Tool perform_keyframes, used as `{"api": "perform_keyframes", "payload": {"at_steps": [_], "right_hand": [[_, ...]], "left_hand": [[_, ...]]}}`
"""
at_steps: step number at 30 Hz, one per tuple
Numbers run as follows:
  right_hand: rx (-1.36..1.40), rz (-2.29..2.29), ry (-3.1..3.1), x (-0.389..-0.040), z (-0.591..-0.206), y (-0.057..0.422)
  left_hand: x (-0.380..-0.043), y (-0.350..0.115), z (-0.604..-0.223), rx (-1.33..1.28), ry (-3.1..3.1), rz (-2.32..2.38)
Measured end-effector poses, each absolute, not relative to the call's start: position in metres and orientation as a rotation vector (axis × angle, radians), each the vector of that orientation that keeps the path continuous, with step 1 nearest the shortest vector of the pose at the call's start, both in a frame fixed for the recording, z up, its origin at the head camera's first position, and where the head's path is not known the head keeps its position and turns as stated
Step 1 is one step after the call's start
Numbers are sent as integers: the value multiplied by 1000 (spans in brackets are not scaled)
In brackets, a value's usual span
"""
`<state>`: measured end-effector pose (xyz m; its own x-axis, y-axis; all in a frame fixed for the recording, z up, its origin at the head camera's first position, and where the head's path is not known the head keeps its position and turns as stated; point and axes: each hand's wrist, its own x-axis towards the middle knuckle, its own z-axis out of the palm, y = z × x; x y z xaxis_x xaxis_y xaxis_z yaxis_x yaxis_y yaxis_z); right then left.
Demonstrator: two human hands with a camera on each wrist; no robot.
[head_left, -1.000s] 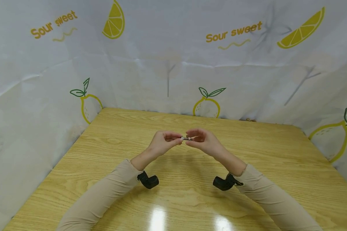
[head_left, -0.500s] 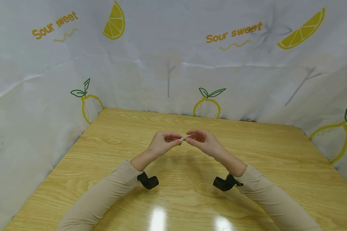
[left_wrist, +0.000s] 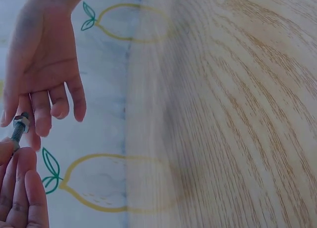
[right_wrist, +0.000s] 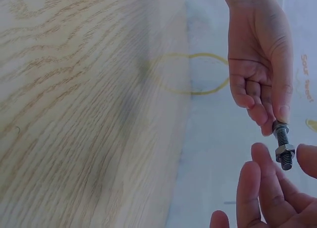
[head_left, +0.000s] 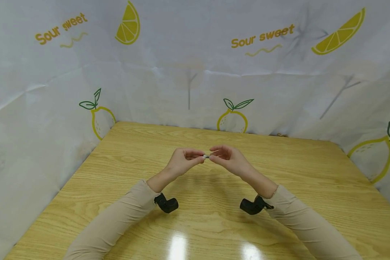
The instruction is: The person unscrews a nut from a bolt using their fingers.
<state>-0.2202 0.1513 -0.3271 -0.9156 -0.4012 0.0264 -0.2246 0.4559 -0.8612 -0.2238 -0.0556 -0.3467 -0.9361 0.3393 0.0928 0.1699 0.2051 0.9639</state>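
Note:
A metal bolt with a hex nut threaded near its free end is held level above the table. My left hand pinches the bolt's head between thumb and fingertips. Facing it, my right hand has its thumb and fingers spread loosely around the nut. In the left wrist view, a small gap shows between the right thumb and the nut, while a forefinger lies right behind it. Seen from the head, the right thumb hides the nut end, leaving a short piece of shank visible.
The light wood-grain table spreads under both arms. Behind and beside it hangs a white cloth printed with lemons. A black bracket sits on the left wrist and another bracket on the right.
The right thumb has shifted slightly left and up, from below the bolt's end to over it, covering the nut in the head view. The left hand stays almost still.

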Motion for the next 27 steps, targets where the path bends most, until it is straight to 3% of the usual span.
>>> {"api": "perform_keyframes", "payload": {"at_steps": [27], "right_hand": [[-575, -1506, 2511, -220, -328, 152]], "left_hand": [[-225, -56, -345, 511, 2313, 1830]]}}
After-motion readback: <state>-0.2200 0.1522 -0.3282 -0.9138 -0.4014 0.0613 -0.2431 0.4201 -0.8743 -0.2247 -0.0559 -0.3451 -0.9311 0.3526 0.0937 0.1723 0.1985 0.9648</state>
